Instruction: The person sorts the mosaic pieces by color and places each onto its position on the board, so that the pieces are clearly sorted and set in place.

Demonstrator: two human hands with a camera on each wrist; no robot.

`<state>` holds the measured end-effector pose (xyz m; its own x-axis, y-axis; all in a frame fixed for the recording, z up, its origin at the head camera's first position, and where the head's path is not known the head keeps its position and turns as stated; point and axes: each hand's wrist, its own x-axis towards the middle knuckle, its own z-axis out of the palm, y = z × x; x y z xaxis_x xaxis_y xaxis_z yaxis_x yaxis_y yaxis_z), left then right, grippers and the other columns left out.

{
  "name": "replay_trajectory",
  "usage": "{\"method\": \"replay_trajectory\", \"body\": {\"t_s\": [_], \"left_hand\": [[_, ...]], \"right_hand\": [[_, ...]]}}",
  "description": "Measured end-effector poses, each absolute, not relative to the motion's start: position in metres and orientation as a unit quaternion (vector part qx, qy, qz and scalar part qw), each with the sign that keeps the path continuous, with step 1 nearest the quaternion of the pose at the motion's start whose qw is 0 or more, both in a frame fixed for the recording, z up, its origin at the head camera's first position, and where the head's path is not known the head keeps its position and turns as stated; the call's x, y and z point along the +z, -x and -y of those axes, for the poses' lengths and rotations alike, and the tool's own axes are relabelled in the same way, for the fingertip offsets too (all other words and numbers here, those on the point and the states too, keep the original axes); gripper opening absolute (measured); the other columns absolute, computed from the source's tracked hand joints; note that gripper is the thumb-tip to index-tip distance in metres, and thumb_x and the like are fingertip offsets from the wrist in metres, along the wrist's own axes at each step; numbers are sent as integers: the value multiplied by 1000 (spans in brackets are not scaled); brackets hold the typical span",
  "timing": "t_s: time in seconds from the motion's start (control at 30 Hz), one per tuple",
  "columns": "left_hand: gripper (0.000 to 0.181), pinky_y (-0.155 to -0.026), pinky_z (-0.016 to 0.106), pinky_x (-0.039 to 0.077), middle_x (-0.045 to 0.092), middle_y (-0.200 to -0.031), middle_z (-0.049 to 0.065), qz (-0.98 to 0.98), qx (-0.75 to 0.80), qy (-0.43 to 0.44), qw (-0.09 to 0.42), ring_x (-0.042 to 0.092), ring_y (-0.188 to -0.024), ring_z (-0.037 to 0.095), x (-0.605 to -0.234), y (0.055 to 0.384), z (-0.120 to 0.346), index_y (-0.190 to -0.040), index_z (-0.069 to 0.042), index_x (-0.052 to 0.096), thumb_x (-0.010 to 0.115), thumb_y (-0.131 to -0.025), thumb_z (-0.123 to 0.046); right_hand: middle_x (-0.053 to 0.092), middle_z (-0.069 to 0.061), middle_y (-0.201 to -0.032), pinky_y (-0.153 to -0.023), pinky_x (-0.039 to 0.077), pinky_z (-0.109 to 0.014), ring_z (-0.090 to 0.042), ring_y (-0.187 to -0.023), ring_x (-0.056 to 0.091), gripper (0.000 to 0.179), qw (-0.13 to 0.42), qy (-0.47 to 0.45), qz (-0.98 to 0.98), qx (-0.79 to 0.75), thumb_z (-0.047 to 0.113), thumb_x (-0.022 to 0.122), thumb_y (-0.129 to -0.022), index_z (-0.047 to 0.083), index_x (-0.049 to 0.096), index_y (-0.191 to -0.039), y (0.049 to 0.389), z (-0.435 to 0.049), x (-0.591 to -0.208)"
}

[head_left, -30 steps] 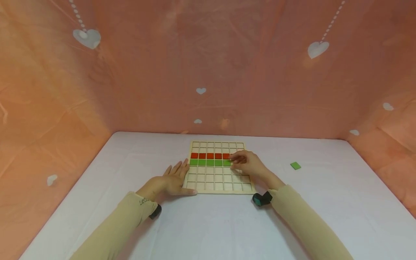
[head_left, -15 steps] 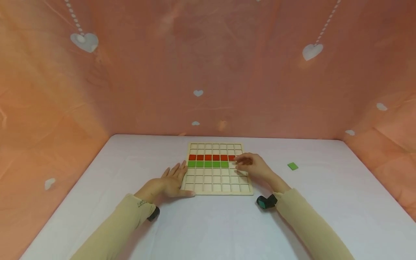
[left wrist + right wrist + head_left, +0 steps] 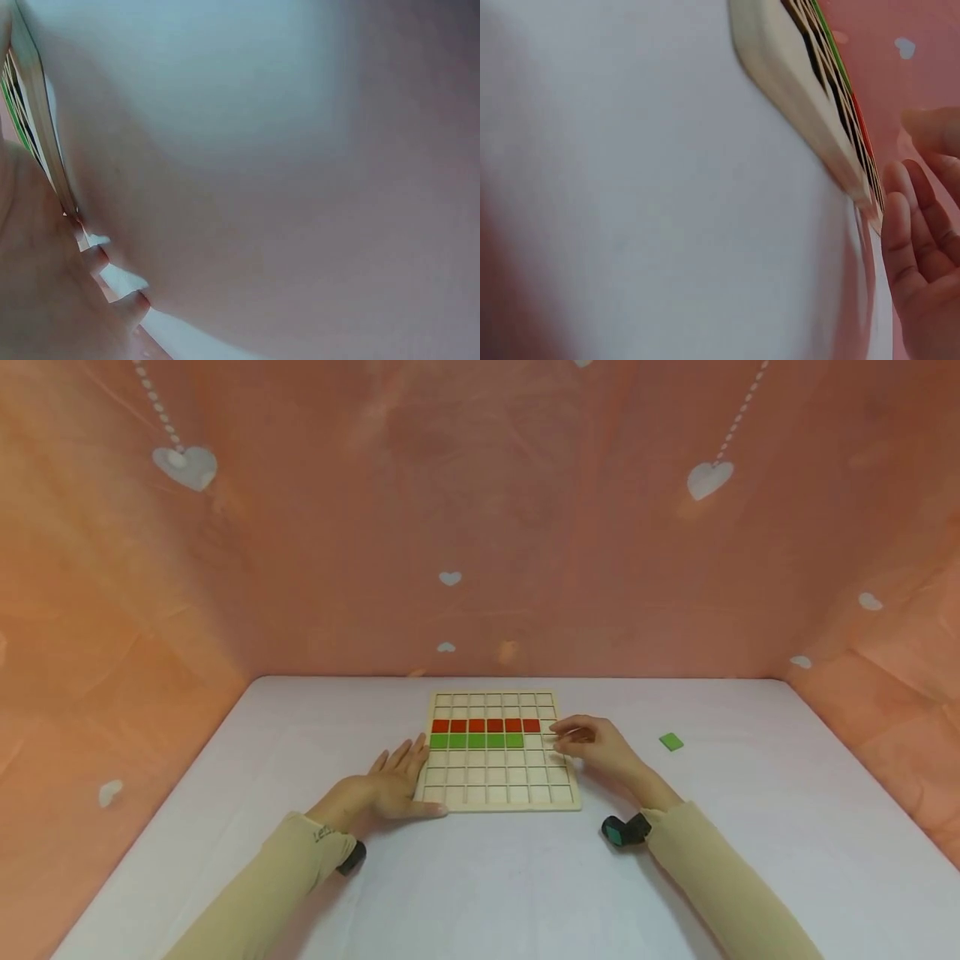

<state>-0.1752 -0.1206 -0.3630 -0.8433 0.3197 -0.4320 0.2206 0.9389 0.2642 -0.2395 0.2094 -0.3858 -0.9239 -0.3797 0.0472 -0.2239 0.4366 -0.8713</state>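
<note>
A pale wooden grid board (image 3: 487, 777) lies on the table. Across its upper half runs a row of square red tiles (image 3: 495, 726), and just below it a slightly shorter row of green tiles (image 3: 476, 741). My left hand (image 3: 390, 787) lies with spread fingers along the board's left edge, the thumb at the near left corner. Over the right edge hovers my right hand (image 3: 600, 746), fingers loosely bent and thumb apart, with nothing between them. The right wrist view also shows this hand (image 3: 930, 247) without a tile, beside the board's edge (image 3: 787, 105).
One loose green tile (image 3: 671, 742) lies on the white tabletop (image 3: 480, 885) to the right of the board. An orange-pink curtain (image 3: 525, 527) with white hearts closes off the back and both sides.
My right hand has drawn back to the right from the ends of the tile rows, bringing the last red tile into full view. The left hand has stayed at the board's edge.
</note>
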Motion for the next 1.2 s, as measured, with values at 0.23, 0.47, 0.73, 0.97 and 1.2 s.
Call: {"method": "replay_trajectory", "body": {"t_s": [0.23, 0.47, 0.73, 0.97, 1.2], "left_hand": [[105, -118, 56, 6, -8, -161, 17, -954, 102, -145, 241, -2, -148, 35, -362, 174, 120, -152, 2, 4, 55, -87, -62], [106, -118, 55, 4, -9, -161, 14, -954, 107, -140, 241, -5, -148, 34, -366, 175, 123, -153, 1, 3, 56, -86, -63], [105, -118, 56, 3, -9, -161, 16, -952, 114, -147, 244, -4, -148, 35, -362, 174, 122, -152, 3, 4, 55, -87, -62], [106, -119, 54, 2, -9, -161, 15, -952, 111, -157, 237, -5, -149, 33, -366, 175, 122, -153, 1, 3, 54, -86, -64], [107, -118, 55, 2, -9, -161, 16, -951, 114, -149, 246, -5, -148, 34, -363, 175, 122, -152, 2, 2, 54, -86, -64]], "right_hand": [[68, -18, -108, -83, 46, -30, -17, -92, 63, 36, 76, 160, -850, -496, 11, 69, -86, -3, 63, -119, 236, -219, -385], [67, -17, -111, -82, 47, -30, -21, -96, 63, 35, 74, 139, -863, -479, 14, 68, -88, 0, 63, -120, 236, -231, -386], [64, -20, -119, -76, 47, -29, -27, -102, 60, 37, 68, 128, -870, -472, 17, 67, -90, 0, 61, -123, 231, -246, -383], [61, -20, -123, -77, 48, -27, -28, -106, 58, 38, 64, 109, -874, -469, 18, 66, -91, 1, 60, -124, 229, -261, -383], [61, -21, -123, -75, 49, -25, -24, -102, 59, 39, 45, 106, -882, -457, 19, 67, -90, 1, 60, -124, 228, -275, -380]]}}
